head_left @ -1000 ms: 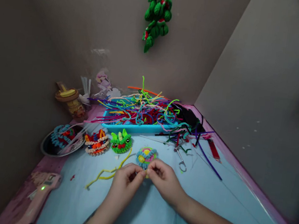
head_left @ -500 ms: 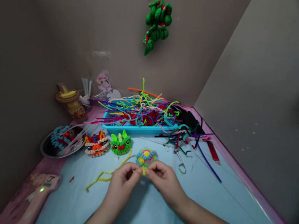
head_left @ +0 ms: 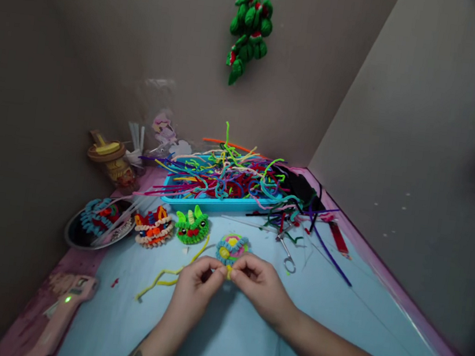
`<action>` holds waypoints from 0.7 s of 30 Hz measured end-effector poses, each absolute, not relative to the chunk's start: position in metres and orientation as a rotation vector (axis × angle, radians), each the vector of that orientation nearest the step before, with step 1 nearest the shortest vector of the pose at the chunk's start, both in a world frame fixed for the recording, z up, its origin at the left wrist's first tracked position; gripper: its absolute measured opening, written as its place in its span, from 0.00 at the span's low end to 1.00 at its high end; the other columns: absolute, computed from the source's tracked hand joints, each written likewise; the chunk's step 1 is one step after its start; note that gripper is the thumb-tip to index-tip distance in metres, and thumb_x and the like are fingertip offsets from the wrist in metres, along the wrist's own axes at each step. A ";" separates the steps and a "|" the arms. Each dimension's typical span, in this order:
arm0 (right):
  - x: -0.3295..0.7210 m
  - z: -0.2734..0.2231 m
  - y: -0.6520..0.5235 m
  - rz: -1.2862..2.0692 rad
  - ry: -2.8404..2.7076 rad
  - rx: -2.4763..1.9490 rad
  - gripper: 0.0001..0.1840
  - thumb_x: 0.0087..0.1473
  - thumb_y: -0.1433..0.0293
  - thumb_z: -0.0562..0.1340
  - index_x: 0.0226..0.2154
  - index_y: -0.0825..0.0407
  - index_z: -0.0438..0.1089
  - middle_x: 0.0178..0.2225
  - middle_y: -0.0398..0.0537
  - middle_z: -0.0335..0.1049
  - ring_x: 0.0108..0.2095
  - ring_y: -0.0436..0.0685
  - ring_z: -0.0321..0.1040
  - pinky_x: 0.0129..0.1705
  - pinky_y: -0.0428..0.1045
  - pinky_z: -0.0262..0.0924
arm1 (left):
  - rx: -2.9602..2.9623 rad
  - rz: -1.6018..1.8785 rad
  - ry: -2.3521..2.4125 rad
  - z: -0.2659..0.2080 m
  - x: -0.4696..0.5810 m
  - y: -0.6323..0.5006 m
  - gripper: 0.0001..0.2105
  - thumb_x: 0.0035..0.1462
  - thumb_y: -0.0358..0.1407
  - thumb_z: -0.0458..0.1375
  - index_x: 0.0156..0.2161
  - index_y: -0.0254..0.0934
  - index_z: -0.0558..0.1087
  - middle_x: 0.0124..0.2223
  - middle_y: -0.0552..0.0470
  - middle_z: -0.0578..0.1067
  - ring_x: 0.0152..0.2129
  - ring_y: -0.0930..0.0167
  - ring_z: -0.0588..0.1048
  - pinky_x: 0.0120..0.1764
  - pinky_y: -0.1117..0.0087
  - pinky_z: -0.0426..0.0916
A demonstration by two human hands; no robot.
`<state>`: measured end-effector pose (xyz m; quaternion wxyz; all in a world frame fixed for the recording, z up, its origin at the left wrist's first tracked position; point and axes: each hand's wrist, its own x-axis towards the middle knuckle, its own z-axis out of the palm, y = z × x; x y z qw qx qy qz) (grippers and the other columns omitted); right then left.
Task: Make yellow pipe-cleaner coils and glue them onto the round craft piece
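Observation:
Between my fingertips is a small yellow piece of pipe cleaner [head_left: 229, 272], pinched from both sides. My left hand [head_left: 199, 287] holds its left side with thumb and forefinger, and my right hand [head_left: 264, 289] grips the right side the same way. Just beyond my fingers lies a round blue, yellow and pink pipe-cleaner piece [head_left: 228, 248]; whether the yellow piece joins it I cannot tell. A long bent yellow pipe cleaner [head_left: 158, 278] rests on the table left of my left hand. Farther back sit a green pipe-cleaner head [head_left: 193, 227] and an orange-and-cream one [head_left: 154, 228].
A blue tray [head_left: 212, 204] heaped with coloured pipe cleaners stands at the back. Scissors [head_left: 285, 251] lie to the right, near a red strip [head_left: 338, 239]. At left are a metal bowl [head_left: 70, 232] and a pink glue gun [head_left: 64, 318]. Green crocheted figures [head_left: 251, 28] hang on the wall.
Both hands stay nearly in place, fingers still pinching the yellow piece, which shows a little less between them. The view has shifted very slightly.

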<state>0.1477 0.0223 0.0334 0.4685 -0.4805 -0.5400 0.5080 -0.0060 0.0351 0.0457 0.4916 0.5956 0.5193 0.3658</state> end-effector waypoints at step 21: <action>0.146 0.030 0.025 1.403 -1.212 -1.115 0.13 0.50 0.59 0.62 0.28 0.52 0.64 0.22 0.38 0.58 0.24 0.48 0.55 0.26 0.45 0.51 | 1.380 0.993 1.324 0.049 -0.002 0.031 0.11 0.50 0.41 0.57 0.26 0.34 0.72 0.23 0.54 0.69 0.22 0.73 0.65 0.27 0.74 0.60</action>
